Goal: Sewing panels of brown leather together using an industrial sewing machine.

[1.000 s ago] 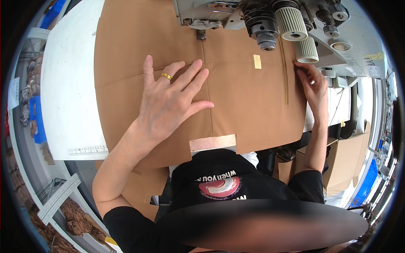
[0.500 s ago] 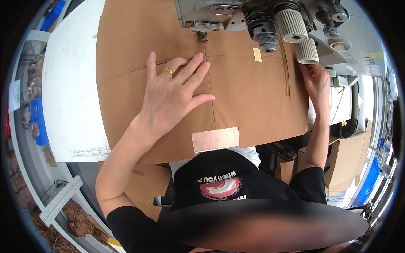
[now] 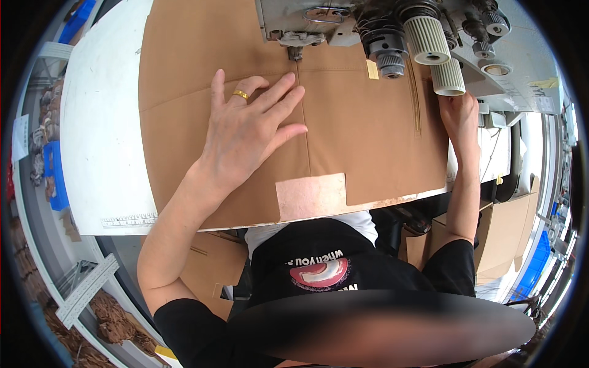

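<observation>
A large brown panel [image 3: 368,141], leather or similar sheet material, spreads over the white table. Stitched seams cross it, a zipper [image 3: 415,101] runs along its right part, and a small yellow sticker [image 3: 372,69] is on it. My left hand [image 3: 248,126], wearing a gold ring, lies open on the panel, fingers spread beside the middle seam. Just beyond its fingertips, the sewing machine's presser foot [image 3: 295,53] sits on that seam. My right hand [image 3: 460,119] is closed at the panel's right edge, its fingertips partly hidden under the machine's knobs.
The sewing machine head [image 3: 331,18] with pale ribbed knobs [image 3: 427,40] overhangs the back right. A worn tabletop patch [image 3: 311,196] shows through a notch in the panel's near edge. Cardboard boxes [image 3: 506,233] stand at right; shelves with blue bins [image 3: 56,175] line the left.
The panel has slid away from me under the presser foot, with its seams, zipper and sticker. More tabletop shows at the near edge. Both hands stay on it; the right fingers have curled in.
</observation>
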A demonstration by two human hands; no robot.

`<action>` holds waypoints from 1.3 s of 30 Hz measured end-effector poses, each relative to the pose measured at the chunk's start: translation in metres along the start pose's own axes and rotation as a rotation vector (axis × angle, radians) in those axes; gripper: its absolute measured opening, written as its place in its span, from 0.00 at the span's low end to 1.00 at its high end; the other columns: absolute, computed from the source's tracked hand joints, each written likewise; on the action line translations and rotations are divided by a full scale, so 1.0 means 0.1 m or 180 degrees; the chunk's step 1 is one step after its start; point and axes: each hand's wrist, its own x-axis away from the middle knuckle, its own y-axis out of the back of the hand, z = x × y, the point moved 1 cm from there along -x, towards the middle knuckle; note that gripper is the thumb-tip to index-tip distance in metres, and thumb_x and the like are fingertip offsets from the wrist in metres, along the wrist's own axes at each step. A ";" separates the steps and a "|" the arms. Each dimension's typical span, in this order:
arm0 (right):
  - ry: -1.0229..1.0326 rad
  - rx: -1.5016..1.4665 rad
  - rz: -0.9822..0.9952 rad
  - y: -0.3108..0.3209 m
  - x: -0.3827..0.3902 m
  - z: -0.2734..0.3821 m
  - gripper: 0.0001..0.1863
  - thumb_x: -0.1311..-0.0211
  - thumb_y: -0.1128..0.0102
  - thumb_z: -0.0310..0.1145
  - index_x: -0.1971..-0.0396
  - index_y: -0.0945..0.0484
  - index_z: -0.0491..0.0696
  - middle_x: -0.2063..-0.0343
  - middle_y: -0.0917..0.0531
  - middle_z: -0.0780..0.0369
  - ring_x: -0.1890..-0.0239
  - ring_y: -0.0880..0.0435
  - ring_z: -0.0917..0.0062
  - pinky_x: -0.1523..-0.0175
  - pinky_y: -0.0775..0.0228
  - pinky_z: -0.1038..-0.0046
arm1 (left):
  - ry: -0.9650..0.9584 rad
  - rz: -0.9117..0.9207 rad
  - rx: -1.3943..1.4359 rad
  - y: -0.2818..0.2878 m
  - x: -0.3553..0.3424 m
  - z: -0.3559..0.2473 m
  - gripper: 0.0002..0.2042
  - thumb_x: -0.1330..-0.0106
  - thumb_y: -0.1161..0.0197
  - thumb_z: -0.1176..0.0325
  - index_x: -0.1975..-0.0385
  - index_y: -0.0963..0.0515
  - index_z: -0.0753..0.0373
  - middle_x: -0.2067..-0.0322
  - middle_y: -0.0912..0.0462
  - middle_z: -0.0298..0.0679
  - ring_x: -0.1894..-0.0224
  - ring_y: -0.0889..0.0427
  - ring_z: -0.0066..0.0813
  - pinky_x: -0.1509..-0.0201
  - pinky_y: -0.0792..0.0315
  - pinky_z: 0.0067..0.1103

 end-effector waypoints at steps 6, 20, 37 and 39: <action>-0.0007 0.0021 0.0015 -0.01 -0.05 -0.03 0.07 0.40 0.47 0.22 0.63 0.23 0.44 0.69 0.18 0.55 0.65 0.18 0.59 0.62 0.28 0.67 | -0.0037 -0.0044 -0.0016 -0.01 -0.04 0.04 0.25 0.48 0.33 0.52 0.49 0.22 0.52 0.47 0.23 0.26 0.51 0.26 0.28 0.39 0.46 0.53; -0.0540 -0.0732 0.0400 -0.06 0.06 -0.12 0.07 0.42 0.44 0.23 0.63 0.21 0.44 0.69 0.17 0.58 0.70 0.19 0.68 0.63 0.29 0.73 | 0.0031 -0.0157 -0.0336 -0.05 -0.06 0.00 0.23 0.46 0.35 0.52 0.50 0.22 0.50 0.48 0.22 0.24 0.51 0.24 0.29 0.38 0.45 0.54; 0.0031 -0.0255 0.0132 -0.12 -0.06 -0.15 0.07 0.42 0.46 0.22 0.65 0.22 0.43 0.68 0.17 0.55 0.64 0.18 0.60 0.59 0.28 0.68 | 0.0026 -0.0256 -0.0233 -0.06 -0.05 0.00 0.22 0.49 0.33 0.54 0.53 0.20 0.52 0.49 0.21 0.23 0.54 0.24 0.24 0.38 0.44 0.50; 0.0014 -0.0211 0.0056 -0.13 -0.07 -0.14 0.07 0.42 0.46 0.22 0.64 0.22 0.43 0.67 0.18 0.55 0.64 0.18 0.60 0.59 0.28 0.68 | -0.0038 -0.0318 -0.0317 -0.08 -0.04 0.00 0.22 0.48 0.33 0.53 0.53 0.20 0.52 0.49 0.21 0.23 0.52 0.25 0.25 0.37 0.46 0.51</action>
